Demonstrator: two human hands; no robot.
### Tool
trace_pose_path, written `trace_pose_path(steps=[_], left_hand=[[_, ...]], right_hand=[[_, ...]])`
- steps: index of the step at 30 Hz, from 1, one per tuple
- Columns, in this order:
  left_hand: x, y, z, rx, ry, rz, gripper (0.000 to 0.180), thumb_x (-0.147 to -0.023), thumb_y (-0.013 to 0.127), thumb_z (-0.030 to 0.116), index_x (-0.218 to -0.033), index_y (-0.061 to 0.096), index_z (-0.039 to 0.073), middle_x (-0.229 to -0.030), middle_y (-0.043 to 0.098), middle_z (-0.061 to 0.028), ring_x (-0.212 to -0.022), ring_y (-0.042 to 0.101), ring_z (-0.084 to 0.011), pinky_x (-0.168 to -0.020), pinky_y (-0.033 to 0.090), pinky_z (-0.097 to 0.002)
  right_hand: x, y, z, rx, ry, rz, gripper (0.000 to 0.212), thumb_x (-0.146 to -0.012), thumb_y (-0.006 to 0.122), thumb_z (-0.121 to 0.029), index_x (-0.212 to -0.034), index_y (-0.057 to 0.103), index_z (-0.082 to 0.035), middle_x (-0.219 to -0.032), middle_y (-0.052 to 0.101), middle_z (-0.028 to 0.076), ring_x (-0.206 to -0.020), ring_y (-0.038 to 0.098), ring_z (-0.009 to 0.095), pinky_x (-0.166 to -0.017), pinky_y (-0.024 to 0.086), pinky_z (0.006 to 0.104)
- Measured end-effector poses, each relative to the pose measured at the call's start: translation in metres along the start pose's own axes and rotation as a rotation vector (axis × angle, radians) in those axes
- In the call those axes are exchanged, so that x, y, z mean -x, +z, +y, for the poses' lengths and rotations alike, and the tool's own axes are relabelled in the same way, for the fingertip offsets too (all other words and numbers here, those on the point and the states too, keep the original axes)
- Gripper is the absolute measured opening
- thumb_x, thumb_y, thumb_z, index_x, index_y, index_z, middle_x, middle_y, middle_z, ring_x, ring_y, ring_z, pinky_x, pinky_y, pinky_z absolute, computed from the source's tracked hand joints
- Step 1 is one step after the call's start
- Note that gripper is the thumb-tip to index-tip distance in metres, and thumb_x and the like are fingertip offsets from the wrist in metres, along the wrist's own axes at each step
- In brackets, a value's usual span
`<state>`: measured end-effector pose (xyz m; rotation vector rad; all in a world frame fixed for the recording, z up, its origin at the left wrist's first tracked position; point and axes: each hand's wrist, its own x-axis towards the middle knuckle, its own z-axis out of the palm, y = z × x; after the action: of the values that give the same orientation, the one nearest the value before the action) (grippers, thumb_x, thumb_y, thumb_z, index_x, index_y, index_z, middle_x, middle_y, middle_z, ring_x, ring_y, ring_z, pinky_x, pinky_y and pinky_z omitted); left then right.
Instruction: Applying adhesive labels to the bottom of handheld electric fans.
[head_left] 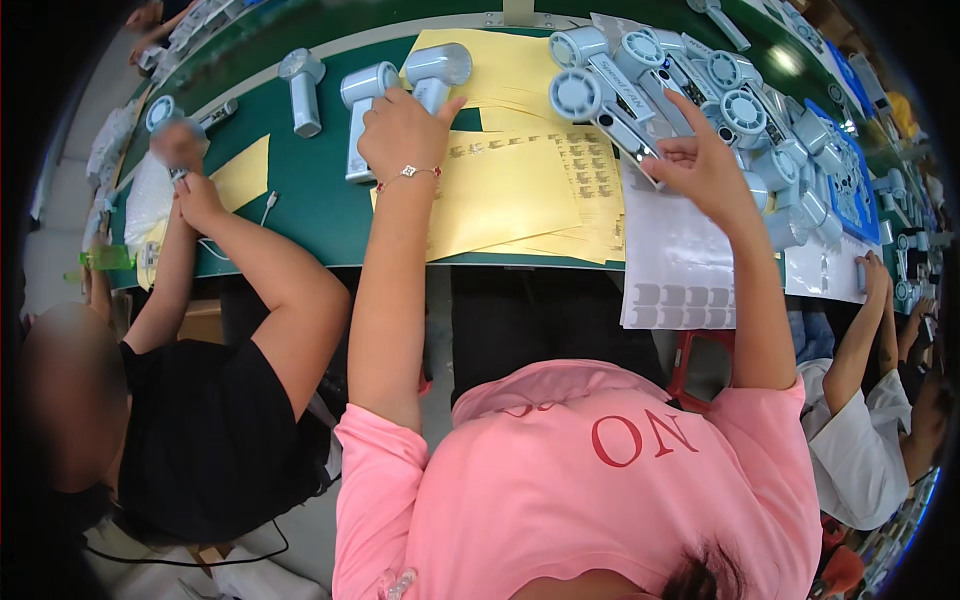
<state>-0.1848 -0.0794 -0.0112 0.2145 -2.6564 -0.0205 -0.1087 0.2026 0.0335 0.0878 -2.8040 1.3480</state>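
Observation:
My left hand, wearing a bracelet, is closed around the handle of a pale blue handheld fan with a clear-looking cover over its head. Close beside it on the left lies a second handheld fan. At the pile of fans on the right, my right hand has its index finger stretched out and its other fingers partly bent. Its thumb is by the lower end of one fan's handle; whether it presses on it I cannot tell. Yellow printed sheets lie between my hands.
Several more fans are heaped beside a blue tray. White label sheets overhang the green table's front edge. One fan lies farther left. A co-worker in black handles a fan at left; another person in white sits at right.

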Motion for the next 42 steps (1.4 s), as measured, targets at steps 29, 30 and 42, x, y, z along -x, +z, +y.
trace_pose_path(steps=[29,30,42], left_hand=[[0.085,-0.05,-0.054,1.093,-0.344,-0.265,0.053,-0.075,0.064,0.043,-0.102,0.052,0.0,-0.086,0.063,-0.0196,-0.081,0.061,-0.0349,-0.07,0.046,-0.0375],[0.082,-0.047,-0.055,1.096,-0.343,-0.273,0.053,-0.075,0.064,0.043,-0.102,0.052,0.0,-0.086,0.063,-0.0196,-0.081,0.061,-0.0349,-0.07,0.046,-0.0375],[0.084,-0.039,-0.038,1.079,-0.107,-0.293,0.056,-0.073,0.066,0.044,-0.1,0.05,-0.002,-0.086,0.06,-0.0193,-0.08,0.057,-0.0359,-0.069,0.044,-0.041]], right_hand=[[0.011,0.145,-0.046,-0.208,-0.14,0.047,0.01,-0.076,0.065,-0.004,-0.078,0.058,0.002,-0.078,0.058,0.005,-0.066,0.055,0.009,-0.062,0.046,0.0214],[0.015,0.141,-0.042,-0.246,-0.074,0.06,0.01,-0.077,0.065,-0.004,-0.079,0.058,0.002,-0.078,0.058,0.005,-0.067,0.056,0.009,-0.062,0.046,0.0209],[0.017,0.108,-0.053,-0.448,0.069,0.088,0.011,-0.078,0.064,-0.004,-0.084,0.059,0.003,-0.073,0.056,0.003,-0.065,0.049,0.006,-0.058,0.043,0.0188]])
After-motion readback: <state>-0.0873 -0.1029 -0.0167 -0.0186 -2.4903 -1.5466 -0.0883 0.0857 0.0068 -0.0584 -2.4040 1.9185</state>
